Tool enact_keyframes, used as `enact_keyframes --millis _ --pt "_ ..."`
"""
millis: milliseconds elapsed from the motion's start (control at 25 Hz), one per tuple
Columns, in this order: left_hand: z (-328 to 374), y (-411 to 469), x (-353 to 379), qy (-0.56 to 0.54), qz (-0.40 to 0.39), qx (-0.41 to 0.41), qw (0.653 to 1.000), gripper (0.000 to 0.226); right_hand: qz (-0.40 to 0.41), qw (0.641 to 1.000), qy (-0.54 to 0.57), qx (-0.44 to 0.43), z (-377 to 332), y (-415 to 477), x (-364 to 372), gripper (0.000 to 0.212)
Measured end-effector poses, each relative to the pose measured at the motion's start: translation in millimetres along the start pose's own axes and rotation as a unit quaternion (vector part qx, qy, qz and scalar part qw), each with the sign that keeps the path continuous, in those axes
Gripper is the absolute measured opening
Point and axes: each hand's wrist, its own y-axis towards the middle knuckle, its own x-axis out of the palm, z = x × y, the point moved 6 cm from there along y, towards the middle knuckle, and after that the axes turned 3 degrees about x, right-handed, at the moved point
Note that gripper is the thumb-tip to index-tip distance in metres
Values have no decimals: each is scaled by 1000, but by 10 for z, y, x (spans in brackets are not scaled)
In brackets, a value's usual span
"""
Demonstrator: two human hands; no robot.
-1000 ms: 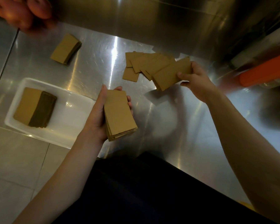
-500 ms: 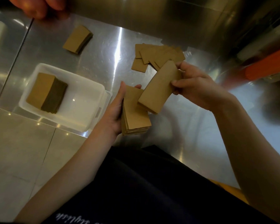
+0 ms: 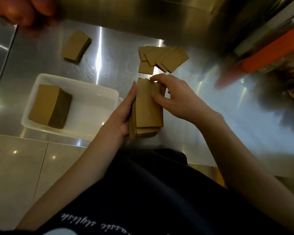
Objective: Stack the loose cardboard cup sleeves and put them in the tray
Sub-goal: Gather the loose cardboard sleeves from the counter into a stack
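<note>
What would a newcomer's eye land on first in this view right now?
First, the two hands at centre: the left hand grips a stack of brown sleeves while the right hand presses on its top. Next, the white tray at left, holding a squared block of sleeves. Beyond the hands, a fanned loose pile lies on the steel counter.

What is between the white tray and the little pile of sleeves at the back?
Nothing. The head view shows only bare shiny metal counter between the white tray and the small pile.
</note>
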Motion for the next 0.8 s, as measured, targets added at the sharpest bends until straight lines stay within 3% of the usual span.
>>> enact_keyframes --millis 280,480,640,720,800 --pt "93 -139 -109 6 -14 -21 1000 66 33 998 -55 16 -228 -120 247 31" --pt "155 -235 -229 0 7 -14 1000 49 53 997 -59 -17 -373 -180 352 20" --pt "205 -302 -313 5 19 -6 1000 50 -61 998 5 -10 -451 -205 466 48" --pt "233 -295 -350 13 34 16 999 43 -120 993 0 -3 -483 -221 494 70" --pt "239 -293 -349 27 34 18 999 45 -135 990 -27 -7 -478 -216 498 80"
